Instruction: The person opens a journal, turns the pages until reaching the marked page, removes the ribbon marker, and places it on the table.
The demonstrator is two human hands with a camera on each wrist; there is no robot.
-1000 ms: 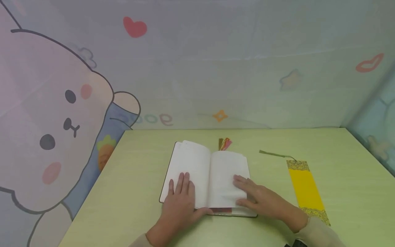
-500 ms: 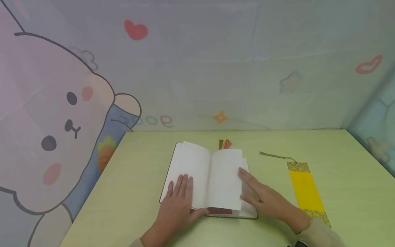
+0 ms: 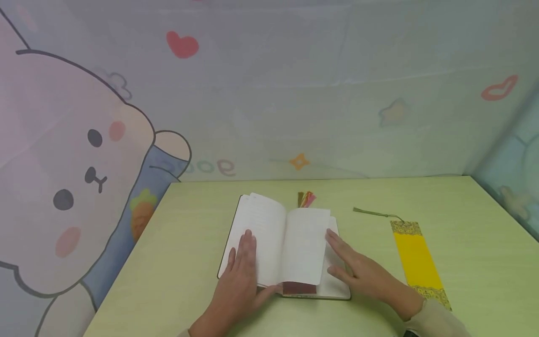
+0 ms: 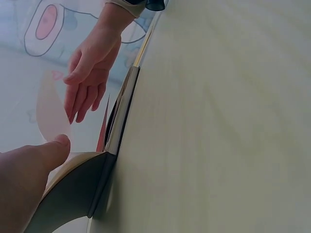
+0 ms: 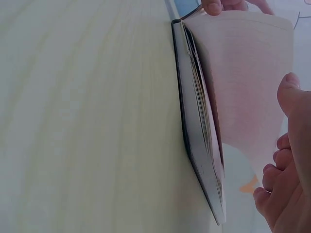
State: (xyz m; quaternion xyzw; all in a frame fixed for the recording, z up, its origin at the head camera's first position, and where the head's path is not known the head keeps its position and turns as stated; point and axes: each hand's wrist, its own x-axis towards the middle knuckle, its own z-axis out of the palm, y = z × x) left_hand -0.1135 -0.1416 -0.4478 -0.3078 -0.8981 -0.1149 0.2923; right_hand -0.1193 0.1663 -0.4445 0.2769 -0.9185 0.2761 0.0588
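Note:
An open notebook (image 3: 263, 217) with a dark cover lies at the table's middle. My left hand (image 3: 236, 281) rests flat on its left page, the thumb reaching along the bottom edge toward the spine. On the right side a white page (image 3: 305, 245) stands lifted and bowed, as the right wrist view also shows. My right hand (image 3: 364, 271) is beside that page's outer edge, fingers extended and thumb apart. Beneath the lifted page a dark red strip (image 3: 300, 287) shows. Several coloured tassels (image 3: 306, 199) stick out past the notebook's top edge.
To the right of the notebook lies a yellow bookmark (image 3: 417, 257) with patterned ends and a green tassel cord (image 3: 375, 213). The pale green table (image 3: 185, 234) ends at a printed cloth backdrop (image 3: 261, 103).
The right-hand page has come up off the pages below and leans further toward the left, exposing more of the dark red strip. My left hand has shifted slightly left.

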